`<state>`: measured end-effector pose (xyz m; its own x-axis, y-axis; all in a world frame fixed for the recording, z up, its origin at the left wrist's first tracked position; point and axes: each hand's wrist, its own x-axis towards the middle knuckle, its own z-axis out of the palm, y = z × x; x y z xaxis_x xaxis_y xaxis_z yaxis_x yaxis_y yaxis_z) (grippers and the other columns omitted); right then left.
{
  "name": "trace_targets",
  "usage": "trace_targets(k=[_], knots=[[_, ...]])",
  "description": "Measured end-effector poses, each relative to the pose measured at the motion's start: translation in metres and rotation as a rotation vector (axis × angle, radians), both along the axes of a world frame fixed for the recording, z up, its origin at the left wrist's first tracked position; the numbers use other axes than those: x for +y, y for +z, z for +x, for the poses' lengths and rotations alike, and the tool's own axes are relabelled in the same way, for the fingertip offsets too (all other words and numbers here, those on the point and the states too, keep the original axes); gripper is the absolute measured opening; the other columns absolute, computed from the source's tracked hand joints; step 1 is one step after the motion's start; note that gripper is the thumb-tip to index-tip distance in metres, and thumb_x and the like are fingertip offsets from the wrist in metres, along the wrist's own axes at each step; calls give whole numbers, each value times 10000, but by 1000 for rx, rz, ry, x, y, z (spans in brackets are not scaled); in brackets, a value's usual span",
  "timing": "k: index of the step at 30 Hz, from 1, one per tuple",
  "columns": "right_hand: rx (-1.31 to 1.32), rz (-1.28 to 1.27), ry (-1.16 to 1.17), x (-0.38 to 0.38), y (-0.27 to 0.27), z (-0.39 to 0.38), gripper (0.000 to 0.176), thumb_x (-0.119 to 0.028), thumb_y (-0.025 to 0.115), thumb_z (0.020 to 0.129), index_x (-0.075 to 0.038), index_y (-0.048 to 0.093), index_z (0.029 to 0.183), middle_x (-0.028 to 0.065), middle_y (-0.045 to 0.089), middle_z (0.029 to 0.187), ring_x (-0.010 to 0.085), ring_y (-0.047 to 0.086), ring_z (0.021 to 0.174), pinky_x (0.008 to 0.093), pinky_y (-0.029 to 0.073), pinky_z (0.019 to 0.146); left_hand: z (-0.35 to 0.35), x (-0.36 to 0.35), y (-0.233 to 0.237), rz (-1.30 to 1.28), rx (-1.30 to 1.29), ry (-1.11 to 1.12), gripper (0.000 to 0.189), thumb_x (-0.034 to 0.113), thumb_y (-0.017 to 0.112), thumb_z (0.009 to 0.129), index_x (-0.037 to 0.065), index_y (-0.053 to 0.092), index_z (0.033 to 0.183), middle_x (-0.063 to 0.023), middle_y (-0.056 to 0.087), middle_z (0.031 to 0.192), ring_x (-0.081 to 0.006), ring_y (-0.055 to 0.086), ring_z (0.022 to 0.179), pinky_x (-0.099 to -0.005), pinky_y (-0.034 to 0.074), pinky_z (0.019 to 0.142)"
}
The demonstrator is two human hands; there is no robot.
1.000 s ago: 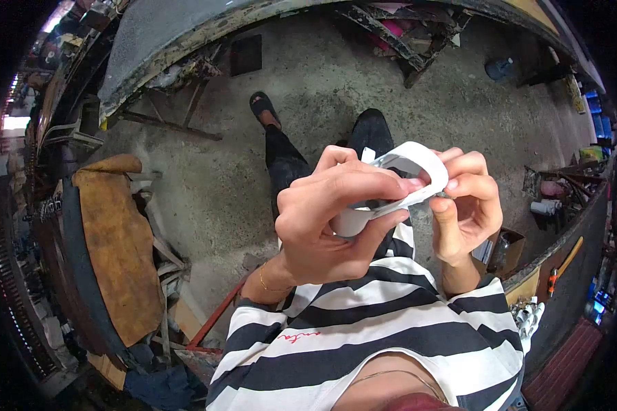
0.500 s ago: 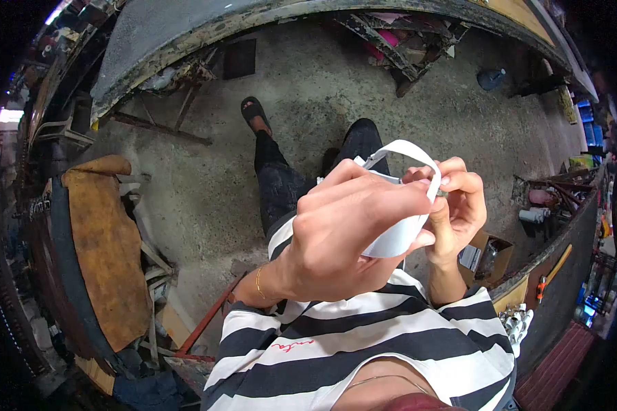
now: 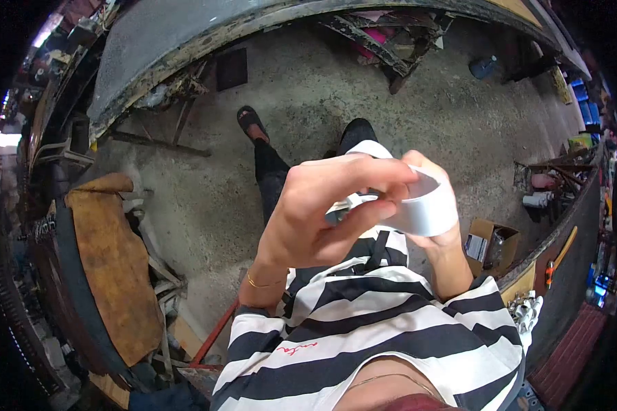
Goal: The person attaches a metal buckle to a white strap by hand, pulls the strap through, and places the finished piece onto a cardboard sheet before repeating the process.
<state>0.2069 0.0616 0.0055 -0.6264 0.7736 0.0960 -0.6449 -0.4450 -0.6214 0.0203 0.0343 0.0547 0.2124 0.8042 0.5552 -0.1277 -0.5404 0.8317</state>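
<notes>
A white strap (image 3: 428,212), belt-like and bent into a wide loop, is held up in front of my chest. My left hand (image 3: 319,209) is closed, with thumb and fingers pinching one side of the strap. Near its palm a small shiny metal piece (image 3: 336,211) shows, perhaps a buckle; its shape is partly covered. Behind the loop, my right hand (image 3: 437,236) grips the other side. Most of the right fingers are hidden by the strap, and a few fingertips curl at its upper edge.
A large grey-topped table (image 3: 185,41) spans the far side. At left, a brown leather piece (image 3: 113,267) drapes over a stand. On the right, a cardboard box (image 3: 504,250) sits on the floor, beside a bench with an orange-handled tool (image 3: 550,274).
The strap has turned so its loop now faces up and its broad outer side shows at right. My left hand has rotated, its thumb now visible; my right hand has gone behind the strap.
</notes>
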Motion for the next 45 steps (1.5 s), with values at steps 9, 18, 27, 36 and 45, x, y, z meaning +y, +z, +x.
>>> trace_targets(k=[9, 18, 27, 36, 45], knots=[[-95, 47, 119, 14, 9, 3, 288, -126, 717, 852, 34, 583, 1051, 80, 623, 995, 104, 586, 852, 215, 455, 727, -5, 11, -4, 122, 174, 203, 375, -48, 689, 628, -36, 702, 1003, -28, 602, 589, -84, 473, 471, -202, 344, 477], [-280, 472, -164, 29, 22, 7, 194, 56, 657, 843, 61, 634, 1036, 110, 631, 1000, 147, 599, 903, 275, 477, 808, 16, 9, -15, 334, 87, 175, 146, 53, 641, 746, 16, 656, 887, -111, 670, 925, -318, 670, 920, -392, 524, 764], [-621, 975, -548, 22, 68, 29, 208, 138, 672, 731, 40, 724, 907, 169, 619, 974, 175, 624, 801, 250, 515, 676, 20, 5, -10, 393, -6, 192, 240, 188, 624, 894, -42, 620, 828, -193, 684, 763, -320, 707, 706, -382, 568, 614], [-614, 1157, -333, 10, 96, 28, 154, 63, 680, 760, 45, 713, 909, 176, 636, 888, 197, 644, 706, 270, 528, 608, 19, 1, -14, 362, 114, 242, 233, 8, 578, 630, -10, 671, 842, -113, 657, 753, -231, 637, 616, -312, 502, 566], [-747, 1236, -293, 5, 98, 27, 79, 17, 669, 770, 41, 633, 835, 164, 624, 824, 269, 627, 688, 319, 504, 612, 16, -5, -4, 422, 365, 260, 198, 9, 627, 624, 14, 654, 820, -74, 638, 742, -194, 623, 615, -297, 459, 544]])
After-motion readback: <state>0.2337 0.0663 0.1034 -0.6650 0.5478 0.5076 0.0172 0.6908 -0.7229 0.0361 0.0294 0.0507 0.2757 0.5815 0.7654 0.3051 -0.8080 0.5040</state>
